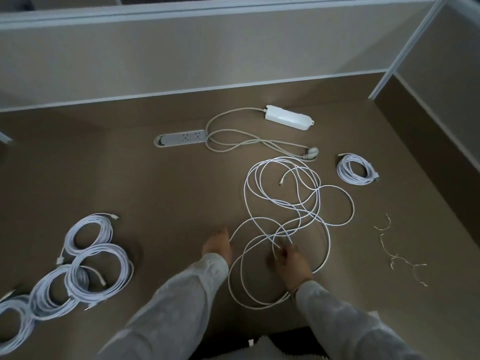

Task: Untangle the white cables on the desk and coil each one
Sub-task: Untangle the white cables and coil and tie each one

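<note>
Loose tangle of thin white cable [291, 203] sprawls mid-desk on the brown desk [104, 178], loops crossing each other. Left hand [217, 245] pinches 1 strand at the tangle's near-left edge, fingers drawn together. Right hand [292, 263] is curled round another strand w/ fingertips down; blurred, so exact hold unclear. 4 finished white coils [78, 266] lie overlapping at left, 1 small white coil [357, 168] far right. White power strip w/ its thick cord [287, 117] sits behind, beside the grey inset desk socket [181, 137]. Pale twist ties [397, 253] scattered right.
</note>
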`<act>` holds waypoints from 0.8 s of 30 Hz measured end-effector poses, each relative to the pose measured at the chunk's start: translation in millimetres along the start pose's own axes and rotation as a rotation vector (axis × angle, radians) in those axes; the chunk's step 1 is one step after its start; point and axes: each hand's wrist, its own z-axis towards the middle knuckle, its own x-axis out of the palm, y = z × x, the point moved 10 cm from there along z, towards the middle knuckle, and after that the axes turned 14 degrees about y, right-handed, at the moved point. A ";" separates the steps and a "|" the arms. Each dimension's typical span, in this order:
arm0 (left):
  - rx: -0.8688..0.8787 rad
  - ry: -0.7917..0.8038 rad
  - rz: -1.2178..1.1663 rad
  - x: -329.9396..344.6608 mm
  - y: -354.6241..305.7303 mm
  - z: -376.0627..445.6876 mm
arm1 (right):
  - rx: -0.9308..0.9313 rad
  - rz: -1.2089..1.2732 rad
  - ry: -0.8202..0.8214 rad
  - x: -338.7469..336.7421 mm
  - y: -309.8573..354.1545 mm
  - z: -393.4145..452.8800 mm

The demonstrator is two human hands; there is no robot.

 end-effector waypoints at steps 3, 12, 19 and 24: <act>0.002 0.016 -0.038 4.3 -6.4 1.9 | 0.073 0.087 -0.070 -24.9 -23.5 7.4; -0.077 0.116 -0.653 -22.7 -6.8 -21.6 | 0.046 -0.045 0.102 -29.3 -20.8 30.6; 0.210 0.244 -1.206 -112.8 -41.0 -70.0 | -0.223 0.315 0.128 -85.5 25.7 39.2; 0.327 -0.052 -1.379 -175.1 -26.4 -87.9 | -0.236 0.605 0.156 -106.4 23.9 36.2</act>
